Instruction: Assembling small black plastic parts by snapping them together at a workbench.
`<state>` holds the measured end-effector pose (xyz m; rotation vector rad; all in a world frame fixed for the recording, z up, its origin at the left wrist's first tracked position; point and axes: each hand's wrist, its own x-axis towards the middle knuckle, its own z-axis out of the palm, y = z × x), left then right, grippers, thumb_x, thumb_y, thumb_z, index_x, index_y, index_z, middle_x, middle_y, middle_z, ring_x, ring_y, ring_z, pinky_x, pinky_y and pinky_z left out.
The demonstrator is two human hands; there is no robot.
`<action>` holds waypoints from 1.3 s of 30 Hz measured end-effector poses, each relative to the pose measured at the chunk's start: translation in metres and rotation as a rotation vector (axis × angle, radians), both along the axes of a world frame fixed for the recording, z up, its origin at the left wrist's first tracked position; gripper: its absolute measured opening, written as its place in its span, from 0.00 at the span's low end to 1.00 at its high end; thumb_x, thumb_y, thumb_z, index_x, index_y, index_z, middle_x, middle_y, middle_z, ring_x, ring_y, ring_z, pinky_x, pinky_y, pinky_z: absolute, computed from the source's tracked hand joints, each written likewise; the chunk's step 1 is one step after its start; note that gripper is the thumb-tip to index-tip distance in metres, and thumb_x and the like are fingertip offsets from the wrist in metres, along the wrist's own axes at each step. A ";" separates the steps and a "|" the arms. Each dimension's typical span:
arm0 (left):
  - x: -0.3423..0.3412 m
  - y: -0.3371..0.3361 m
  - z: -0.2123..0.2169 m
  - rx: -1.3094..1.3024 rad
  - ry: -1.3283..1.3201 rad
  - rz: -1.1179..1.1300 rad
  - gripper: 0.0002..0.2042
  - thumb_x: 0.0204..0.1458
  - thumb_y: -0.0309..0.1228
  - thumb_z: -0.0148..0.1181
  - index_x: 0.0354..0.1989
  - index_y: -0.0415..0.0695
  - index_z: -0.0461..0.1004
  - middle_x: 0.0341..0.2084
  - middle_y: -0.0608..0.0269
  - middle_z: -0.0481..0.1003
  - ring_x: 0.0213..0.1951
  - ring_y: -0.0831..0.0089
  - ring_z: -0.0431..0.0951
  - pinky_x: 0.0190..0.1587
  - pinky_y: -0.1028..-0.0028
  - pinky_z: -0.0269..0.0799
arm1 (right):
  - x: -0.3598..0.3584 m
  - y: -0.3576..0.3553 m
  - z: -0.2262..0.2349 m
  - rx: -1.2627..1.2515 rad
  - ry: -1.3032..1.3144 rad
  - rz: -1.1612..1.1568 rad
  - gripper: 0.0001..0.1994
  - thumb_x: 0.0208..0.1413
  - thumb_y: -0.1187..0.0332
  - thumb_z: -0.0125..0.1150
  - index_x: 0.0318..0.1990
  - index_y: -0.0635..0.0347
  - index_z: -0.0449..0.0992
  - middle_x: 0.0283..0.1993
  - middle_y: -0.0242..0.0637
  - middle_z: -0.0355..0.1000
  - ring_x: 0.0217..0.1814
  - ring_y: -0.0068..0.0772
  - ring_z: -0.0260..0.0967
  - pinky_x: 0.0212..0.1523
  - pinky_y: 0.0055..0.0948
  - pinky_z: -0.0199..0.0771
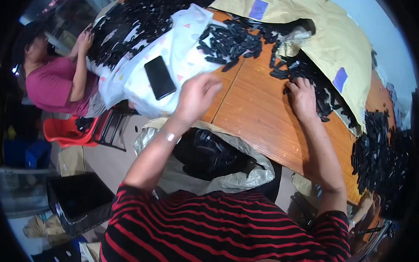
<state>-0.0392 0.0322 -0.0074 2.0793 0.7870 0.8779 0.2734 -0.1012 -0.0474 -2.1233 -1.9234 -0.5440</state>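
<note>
My left hand (197,97) hangs over the table's near edge, right of a black phone (160,77) on a white patterned cloth. Its fingers look curled but are smeared by motion, so whether they hold anything is unclear. At the mouth of a big yellowish sack (340,48), my right hand (304,97) reaches down into small black plastic pieces (326,104). Its fingers are bent and close together; what lies under the fingertips is hidden. Beyond my left hand, a loose heap of black plastic pieces (234,40) rests partly on the cloth and partly on the wooden table (259,110).
Below the table edge, an open woven sack (239,181) holds dark contents. More black pieces (378,148) lie at the right. A person in a maroon shirt (55,85) works at the left, near a red chair (66,131). Another person's hand (366,206) shows at lower right.
</note>
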 end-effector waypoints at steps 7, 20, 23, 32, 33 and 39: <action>0.076 0.064 -0.032 0.329 0.456 0.144 0.10 0.49 0.34 0.62 0.35 0.42 0.78 0.35 0.54 0.75 0.39 0.54 0.76 0.42 0.60 0.72 | -0.032 0.008 0.009 0.033 0.144 0.165 0.08 0.47 0.70 0.64 0.36 0.55 0.75 0.36 0.39 0.68 0.41 0.43 0.67 0.45 0.39 0.66; 0.074 0.041 -0.054 0.455 0.232 -0.061 0.08 0.43 0.26 0.66 0.27 0.42 0.70 0.27 0.58 0.72 0.36 0.57 0.73 0.37 0.62 0.69 | -0.064 -0.006 0.014 -0.213 0.442 0.075 0.10 0.52 0.69 0.61 0.40 0.60 0.71 0.36 0.45 0.69 0.36 0.54 0.70 0.35 0.45 0.71; 0.071 0.036 -0.055 0.345 0.131 -0.019 0.08 0.42 0.27 0.66 0.29 0.42 0.72 0.28 0.59 0.72 0.36 0.58 0.73 0.38 0.63 0.69 | -0.068 -0.007 0.015 -0.211 0.454 0.092 0.09 0.52 0.70 0.60 0.39 0.61 0.70 0.34 0.48 0.70 0.36 0.55 0.70 0.35 0.45 0.71; 0.067 0.034 -0.050 0.384 0.206 -0.016 0.07 0.43 0.27 0.66 0.29 0.42 0.74 0.27 0.57 0.73 0.34 0.56 0.73 0.39 0.63 0.69 | -0.059 -0.008 0.016 -0.305 0.380 0.151 0.07 0.51 0.73 0.58 0.37 0.62 0.70 0.33 0.50 0.71 0.35 0.56 0.72 0.35 0.45 0.72; 0.067 0.031 -0.048 0.376 0.183 -0.047 0.07 0.43 0.26 0.65 0.30 0.42 0.74 0.28 0.56 0.74 0.33 0.55 0.73 0.38 0.64 0.70 | -0.057 -0.009 0.013 -0.279 0.347 0.133 0.07 0.50 0.73 0.57 0.37 0.62 0.70 0.33 0.50 0.71 0.35 0.56 0.72 0.35 0.44 0.72; 0.061 -0.001 -0.027 -0.101 -0.047 -0.243 0.06 0.50 0.20 0.60 0.36 0.38 0.73 0.33 0.60 0.77 0.34 0.74 0.79 0.38 0.77 0.74 | -0.093 -0.007 0.056 0.093 0.594 0.149 0.10 0.49 0.72 0.65 0.40 0.60 0.76 0.37 0.43 0.72 0.35 0.44 0.74 0.33 0.34 0.74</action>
